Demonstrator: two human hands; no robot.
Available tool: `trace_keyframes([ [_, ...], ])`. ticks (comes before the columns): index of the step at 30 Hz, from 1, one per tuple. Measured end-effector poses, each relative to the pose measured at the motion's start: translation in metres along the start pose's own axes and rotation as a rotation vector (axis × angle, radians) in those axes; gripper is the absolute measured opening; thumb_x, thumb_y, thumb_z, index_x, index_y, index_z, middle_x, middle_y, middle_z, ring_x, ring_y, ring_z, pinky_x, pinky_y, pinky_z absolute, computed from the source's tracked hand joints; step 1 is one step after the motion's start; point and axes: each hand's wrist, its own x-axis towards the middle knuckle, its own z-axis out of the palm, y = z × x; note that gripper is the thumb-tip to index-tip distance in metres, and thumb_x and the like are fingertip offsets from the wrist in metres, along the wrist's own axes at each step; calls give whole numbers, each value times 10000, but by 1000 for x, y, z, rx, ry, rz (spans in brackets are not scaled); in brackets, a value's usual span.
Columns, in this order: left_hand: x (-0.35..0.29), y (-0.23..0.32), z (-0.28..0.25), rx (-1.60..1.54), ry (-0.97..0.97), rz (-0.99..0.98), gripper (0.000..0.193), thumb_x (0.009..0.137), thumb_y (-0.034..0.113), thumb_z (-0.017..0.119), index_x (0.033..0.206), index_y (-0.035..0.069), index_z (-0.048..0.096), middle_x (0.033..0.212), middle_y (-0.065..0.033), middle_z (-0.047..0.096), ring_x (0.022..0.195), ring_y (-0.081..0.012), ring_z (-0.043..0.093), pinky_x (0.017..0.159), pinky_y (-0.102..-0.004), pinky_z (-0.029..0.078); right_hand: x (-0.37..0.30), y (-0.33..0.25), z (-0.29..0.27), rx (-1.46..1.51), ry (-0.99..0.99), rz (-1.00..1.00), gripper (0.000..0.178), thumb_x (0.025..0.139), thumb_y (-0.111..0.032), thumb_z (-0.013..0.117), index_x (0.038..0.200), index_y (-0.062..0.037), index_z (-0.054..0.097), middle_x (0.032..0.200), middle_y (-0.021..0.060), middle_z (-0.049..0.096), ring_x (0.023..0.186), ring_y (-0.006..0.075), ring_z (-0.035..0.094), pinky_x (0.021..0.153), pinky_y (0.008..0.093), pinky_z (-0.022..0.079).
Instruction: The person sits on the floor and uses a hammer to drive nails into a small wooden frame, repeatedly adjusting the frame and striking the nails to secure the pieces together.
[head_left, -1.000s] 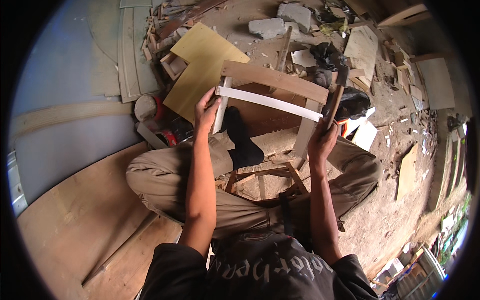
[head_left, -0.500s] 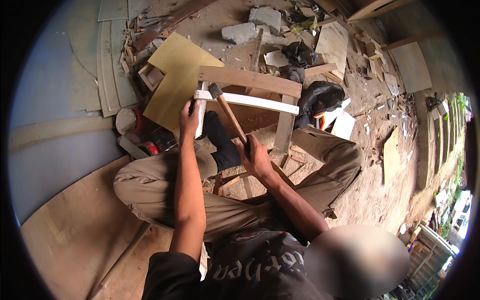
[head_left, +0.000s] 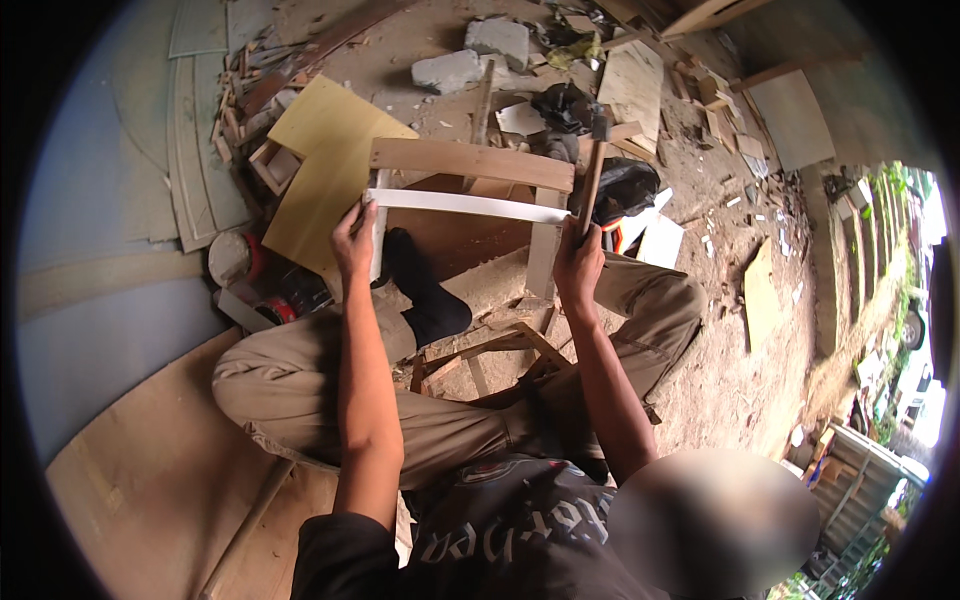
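Here, littered dirt floor (head_left: 715,325) around wooden frame (head_left: 470,163)

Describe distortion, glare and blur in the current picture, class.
Head view: black fisheye corners cut off the brown board; head view: daylight at far right looks washed out; head view: a blurred oval hides detail at lower right, while the white strip and hammer look fairly clear.

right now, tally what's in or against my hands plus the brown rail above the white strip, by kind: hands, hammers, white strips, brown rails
Hands, left hand and right hand: 2
Hammer: 1
White strip: 1
Brown rail: 1
Total: 5
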Motion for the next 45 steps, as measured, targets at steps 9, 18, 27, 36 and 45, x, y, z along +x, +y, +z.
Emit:
trace_keyframes([
  [9, -2, 16, 8, 184, 16, -3, 438, 941, 292, 669, 1205, -56, 639, 1095, -152, 714, 1002, -168, 643, 912, -304, 485, 9, 9, -2, 64, -4, 277, 316, 949, -291, 619, 1004, 19, 594, 798, 229, 656, 741, 349, 667, 679, 412, 494],
  [18, 4, 5, 11, -69, 89, -44, 445, 935, 240, 689, 1230, -85, 617, 1098, -119, 704, 972, -127, 639, 893, -261, 490, -2, 43, 10, 283, 13, 240, 204, 941, -177, 611, 1045, -1, 624, 749, 93, 629, 679, 138, 564, 656, 311, 482],
  [27, 0, 14, 11, 59, 126, -1, 398, 926, 250, 683, 1189, -49, 657, 1118, -155, 713, 1038, -182, 658, 921, -296, 491, 6, 41, 6, 270, -55, 269, 335, 971, -304, 639, 891, 13, 565, 715, 17, 546, 659, 82, 492, 588, 242, 425],
  [36, 0, 12, 11, -21, 150, -51, 393, 913, 263, 704, 1143, -55, 683, 1089, -111, 721, 1003, -143, 631, 898, -282, 474, 6, 31, 3, 204, -56, 266, 326, 965, -305, 644, 907, 12, 593, 692, 16, 542, 643, 87, 482, 582, 251, 412],
  [45, 2, 11, 12, 118, 161, -9, 364, 917, 251, 693, 1129, -45, 689, 1063, -146, 731, 967, -160, 668, 868, -293, 499, 6, 45, 6, 214, -50, 275, 290, 952, -276, 644, 956, 11, 606, 727, 62, 587, 678, 116, 529, 638, 284, 446],
])
